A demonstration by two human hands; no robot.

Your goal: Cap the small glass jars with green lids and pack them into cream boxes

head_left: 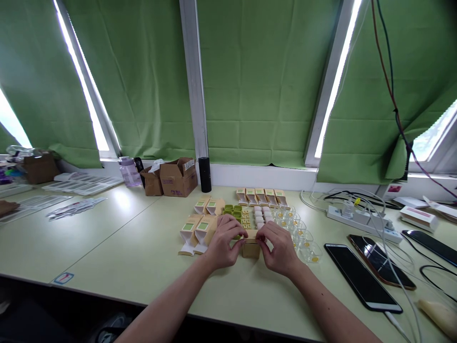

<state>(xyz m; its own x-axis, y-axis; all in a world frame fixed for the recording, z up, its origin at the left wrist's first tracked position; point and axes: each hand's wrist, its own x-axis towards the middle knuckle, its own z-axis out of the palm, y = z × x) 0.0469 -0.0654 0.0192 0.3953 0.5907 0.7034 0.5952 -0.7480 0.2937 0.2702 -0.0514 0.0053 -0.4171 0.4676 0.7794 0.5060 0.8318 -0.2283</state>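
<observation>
A small brown cardboard box [251, 248] stands on the table in front of me, its top edge pinched from both sides. My left hand [224, 242] grips its left side between thumb and fingers, and my right hand [277, 245] does the same on the right. Left of the box lie open cardboard cartons [202, 228] with green panels, partly behind my left hand. Just beyond are green cups [233, 209], small yellowish pieces [245, 218] and white blocks [262, 213] in rows. Clear plastic cups [303, 238] with yellow bits sit beside my right hand.
More cartons [260, 195] line up at the back. Two phones [362, 276] and a power strip [364, 224] with tangled cables lie to the right. Cardboard boxes [178, 178], a black cylinder [204, 174] and a purple bottle [129, 171] stand by the window. Another person's hand [7, 207] shows far left.
</observation>
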